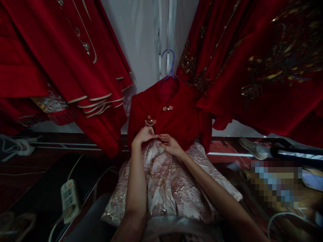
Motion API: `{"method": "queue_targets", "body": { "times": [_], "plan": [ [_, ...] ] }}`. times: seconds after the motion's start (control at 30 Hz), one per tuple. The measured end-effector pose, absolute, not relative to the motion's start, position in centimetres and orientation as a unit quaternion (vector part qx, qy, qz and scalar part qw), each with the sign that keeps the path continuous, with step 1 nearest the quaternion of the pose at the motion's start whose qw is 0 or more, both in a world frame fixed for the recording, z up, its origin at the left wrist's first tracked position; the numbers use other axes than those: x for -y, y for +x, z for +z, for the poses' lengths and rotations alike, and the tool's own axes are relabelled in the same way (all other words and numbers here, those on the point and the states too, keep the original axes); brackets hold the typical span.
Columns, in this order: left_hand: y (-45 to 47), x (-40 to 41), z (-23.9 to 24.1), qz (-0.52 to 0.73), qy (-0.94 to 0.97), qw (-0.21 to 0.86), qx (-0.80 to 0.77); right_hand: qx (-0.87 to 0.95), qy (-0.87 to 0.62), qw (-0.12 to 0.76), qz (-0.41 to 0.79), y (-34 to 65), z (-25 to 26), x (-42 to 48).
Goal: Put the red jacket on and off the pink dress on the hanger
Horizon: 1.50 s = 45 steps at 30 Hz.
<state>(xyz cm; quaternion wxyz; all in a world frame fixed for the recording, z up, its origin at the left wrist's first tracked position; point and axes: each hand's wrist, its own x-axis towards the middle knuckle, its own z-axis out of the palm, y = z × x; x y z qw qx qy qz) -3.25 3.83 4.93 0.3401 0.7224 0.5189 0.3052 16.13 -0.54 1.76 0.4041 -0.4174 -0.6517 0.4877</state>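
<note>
A small red jacket (176, 117) hangs on a blue hanger (169, 64) in front of me, over a pale pink and gold brocade skirt (166, 188). Two pearl clasps show on its front, one near the collar (167, 108) and a fan-shaped one (150, 121) lower down. My left hand (144, 134) and my right hand (171, 144) meet at the jacket's lower front. The fingers of both pinch a small pearl fastening (157, 136) between them.
Large red embroidered garments hang at the left (63, 67) and right (252, 60). A white power strip (69, 198) with cables lies on the dark surface at lower left. A white shoe (253, 148) and clutter lie at the right.
</note>
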Motion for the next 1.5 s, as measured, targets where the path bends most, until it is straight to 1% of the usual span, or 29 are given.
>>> {"method": "queue_targets", "body": {
  "times": [0.2,0.47,0.6,0.77,0.83,0.9,1.03,1.2,1.3,1.4,1.5],
  "plan": [
    [-3.1,-3.4,5.6,0.309,0.684,0.323,-0.577,0.651,-0.418,0.408,0.485,15.9,2.3,1.0],
    [-3.2,-3.1,6.2,0.307,0.655,0.360,-0.589,0.668,-0.395,0.414,0.476,15.8,1.8,1.0],
    [-3.0,-3.1,6.4,0.299,0.632,0.399,-0.594,0.675,-0.382,0.416,0.474,15.8,1.5,1.0],
    [-2.9,-2.7,6.8,0.323,0.567,0.491,-0.577,0.669,-0.382,0.423,0.477,15.7,1.4,0.9],
    [-3.1,-2.6,6.9,0.322,0.557,0.512,-0.569,0.672,-0.381,0.421,0.475,15.8,1.5,0.9],
    [-3.3,-2.6,6.8,0.313,0.579,0.505,-0.558,0.679,-0.373,0.418,0.475,16.0,1.7,0.8],
    [-3.4,-3.0,6.2,0.317,0.644,0.448,-0.533,0.684,-0.365,0.413,0.478,16.3,2.1,0.8],
    [-3.3,-3.2,6.1,0.340,0.658,0.418,-0.526,0.681,-0.373,0.411,0.478,16.3,2.2,0.8],
    [-3.1,-2.4,7.0,0.341,0.645,0.459,-0.507,0.667,-0.384,0.432,0.470,16.2,2.2,0.8],
    [-2.5,-1.4,8.2,0.286,0.660,0.530,-0.448,0.663,-0.397,0.456,0.442,15.9,2.6,1.0],
    [-1.6,-1.0,9.0,0.259,0.684,0.549,-0.405,0.666,-0.411,0.487,0.389,15.9,3.1,1.1]
  ]
}}
